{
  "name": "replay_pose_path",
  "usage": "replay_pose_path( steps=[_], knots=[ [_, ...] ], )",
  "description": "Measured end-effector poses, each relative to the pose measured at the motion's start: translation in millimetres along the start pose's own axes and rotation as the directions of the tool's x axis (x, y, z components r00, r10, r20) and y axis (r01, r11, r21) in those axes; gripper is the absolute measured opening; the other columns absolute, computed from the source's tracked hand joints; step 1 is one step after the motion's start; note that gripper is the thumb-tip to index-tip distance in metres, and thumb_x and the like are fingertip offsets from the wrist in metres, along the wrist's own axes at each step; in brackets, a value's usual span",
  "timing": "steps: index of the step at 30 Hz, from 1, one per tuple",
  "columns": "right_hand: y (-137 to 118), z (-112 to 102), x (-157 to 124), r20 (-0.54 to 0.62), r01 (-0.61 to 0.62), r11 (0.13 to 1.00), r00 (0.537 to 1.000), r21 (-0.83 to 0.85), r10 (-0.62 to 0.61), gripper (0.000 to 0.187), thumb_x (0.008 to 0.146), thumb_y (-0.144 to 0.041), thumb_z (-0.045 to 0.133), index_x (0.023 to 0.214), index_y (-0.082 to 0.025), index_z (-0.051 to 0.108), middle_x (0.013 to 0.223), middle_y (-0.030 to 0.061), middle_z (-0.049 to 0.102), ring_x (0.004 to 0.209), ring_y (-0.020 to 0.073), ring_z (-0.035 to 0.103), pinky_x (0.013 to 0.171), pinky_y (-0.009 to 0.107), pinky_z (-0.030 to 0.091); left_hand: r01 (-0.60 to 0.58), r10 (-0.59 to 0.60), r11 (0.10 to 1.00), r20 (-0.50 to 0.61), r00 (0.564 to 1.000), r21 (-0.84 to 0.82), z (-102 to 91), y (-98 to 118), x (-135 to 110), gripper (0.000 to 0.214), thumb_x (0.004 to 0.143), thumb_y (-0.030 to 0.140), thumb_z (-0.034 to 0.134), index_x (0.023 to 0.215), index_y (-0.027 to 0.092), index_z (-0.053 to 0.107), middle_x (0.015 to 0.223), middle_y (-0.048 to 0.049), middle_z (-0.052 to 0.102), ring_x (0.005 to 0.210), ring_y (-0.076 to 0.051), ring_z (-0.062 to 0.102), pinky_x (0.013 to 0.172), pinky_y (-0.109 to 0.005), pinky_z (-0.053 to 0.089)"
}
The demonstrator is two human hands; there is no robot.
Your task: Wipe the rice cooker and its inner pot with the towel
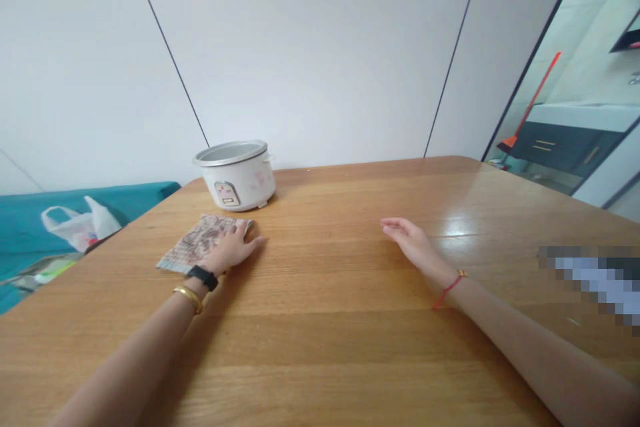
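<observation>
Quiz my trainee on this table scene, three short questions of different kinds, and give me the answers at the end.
1. True or false: the right hand is lying on the patterned cloth.
2. What stands on the table just beyond that cloth? A) a kettle B) a rice cooker C) a toaster
3. Fill in the colour: the string bracelet on the right wrist is ____.

Key: 1. False, the left hand is on it. 2. B. 3. Red.

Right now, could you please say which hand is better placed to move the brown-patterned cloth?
Probably the left hand: it lies on the cloth, while the right hand is well apart.
</observation>
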State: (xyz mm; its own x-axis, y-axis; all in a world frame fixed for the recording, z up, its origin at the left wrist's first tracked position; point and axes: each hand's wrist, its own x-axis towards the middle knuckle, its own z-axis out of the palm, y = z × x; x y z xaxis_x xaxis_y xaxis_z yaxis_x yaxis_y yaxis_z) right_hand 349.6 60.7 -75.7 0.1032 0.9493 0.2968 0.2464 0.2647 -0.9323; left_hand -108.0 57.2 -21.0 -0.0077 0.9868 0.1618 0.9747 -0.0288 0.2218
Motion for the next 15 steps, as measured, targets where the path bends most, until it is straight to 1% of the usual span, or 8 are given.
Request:
replay_pose_path(
  steps=[1,3,6,8,10,12,13,15],
  knots=[
    [-1,2,-2,0.001,0.014,1.0,1.0,-0.011,-0.014,0.033,0.077,-0.046,0.069,0.1,-0.022,0.071,0.104,0.0115,0.076,0.097,0.0262,0.072,0.097,0.049,0.055,-0.007,0.004,0.995,-0.036,0.999,-0.103,-2.0,-5,9,0.078,0.084,0.061,0.054,0.141,0.008,0.048,0.139,-0.0254,0.057,0.131,-0.039,0.054,0.111,-0.051,0.038],
    [-5,5,-6,-0.02,0.078,0.996,0.997,-0.053,-0.079,0.034,0.079,-0.045,0.067,0.102,-0.021,0.07,0.105,0.0117,0.075,0.094,0.0256,0.071,0.093,0.049,0.056,0.006,-0.048,0.958,-0.141,0.989,-0.286,-6.8,-10,23,0.074,0.084,0.055,0.054,0.14,0.008,0.049,0.142,-0.0226,0.057,0.133,-0.033,0.054,0.112,-0.043,0.04],
    [-8,4,-10,-0.083,0.223,0.964,0.968,-0.146,-0.237,0.031,0.083,-0.043,0.063,0.105,-0.021,0.07,0.116,0.0125,0.069,0.099,0.0253,0.069,0.093,0.048,0.055,0.066,-0.165,0.927,-0.242,0.956,-0.37,-9.7,-3,29,0.062,0.087,0.051,0.047,0.133,0.009,0.056,0.135,-0.0206,0.063,0.128,-0.033,0.058,0.109,-0.047,0.044],
    [-10,1,-10,-0.12,0.274,0.942,0.946,-0.194,-0.3,0.029,0.085,-0.043,0.061,0.104,-0.021,0.07,0.12,0.0128,0.067,0.102,0.0255,0.068,0.093,0.048,0.055,0.064,-0.152,0.928,-0.215,0.965,-0.367,-5.9,7,21,0.056,0.088,0.052,0.047,0.124,0.012,0.063,0.123,-0.0172,0.069,0.119,-0.034,0.063,0.104,-0.049,0.048],
    [-11,-3,-9,-0.155,0.28,0.938,0.937,-0.204,-0.313,0.029,0.086,-0.043,0.06,0.101,-0.021,0.07,0.119,0.0135,0.067,0.099,0.0255,0.067,0.091,0.048,0.055,-0.011,-0.043,0.933,-0.142,0.989,-0.359,0.8,17,9,0.053,0.088,0.054,0.048,0.119,0.017,0.067,0.12,-0.0132,0.071,0.115,-0.032,0.064,0.103,-0.047,0.049],
    [-10,-4,-7,-0.197,0.265,0.946,0.933,-0.189,-0.3,0.029,0.085,-0.044,0.061,0.098,-0.02,0.069,0.115,0.0144,0.068,0.096,0.0257,0.067,0.089,0.048,0.056,-0.121,0.1,0.947,-0.082,0.992,-0.299,7.2,23,-3,0.053,0.088,0.056,0.049,0.12,0.018,0.068,0.13,-0.013,0.067,0.123,-0.032,0.06,0.109,-0.048,0.044],
    [-9,-4,-7,-0.215,0.251,0.952,0.934,-0.178,-0.286,0.03,0.084,-0.045,0.061,0.097,-0.019,0.069,0.113,0.0147,0.068,0.095,0.0258,0.067,0.088,0.048,0.056,-0.158,0.145,0.96,-0.071,0.987,-0.233,9.4,24,-7,0.054,0.088,0.056,0.049,0.122,0.019,0.067,0.138,-0.0141,0.062,0.13,-0.034,0.055,0.112,-0.051,0.04],
    [-7,-3,-7,-0.243,0.214,0.965,0.938,-0.152,-0.246,0.03,0.082,-0.045,0.062,0.094,-0.019,0.069,0.11,0.015,0.069,0.094,0.0261,0.067,0.089,0.048,0.056,-0.137,0.132,0.989,-0.079,0.988,-0.058,11.2,22,-13,0.057,0.088,0.055,0.048,0.13,0.02,0.063,0.15,-0.0162,0.051,0.141,-0.039,0.042,0.115,-0.062,0.031]
  ],
)
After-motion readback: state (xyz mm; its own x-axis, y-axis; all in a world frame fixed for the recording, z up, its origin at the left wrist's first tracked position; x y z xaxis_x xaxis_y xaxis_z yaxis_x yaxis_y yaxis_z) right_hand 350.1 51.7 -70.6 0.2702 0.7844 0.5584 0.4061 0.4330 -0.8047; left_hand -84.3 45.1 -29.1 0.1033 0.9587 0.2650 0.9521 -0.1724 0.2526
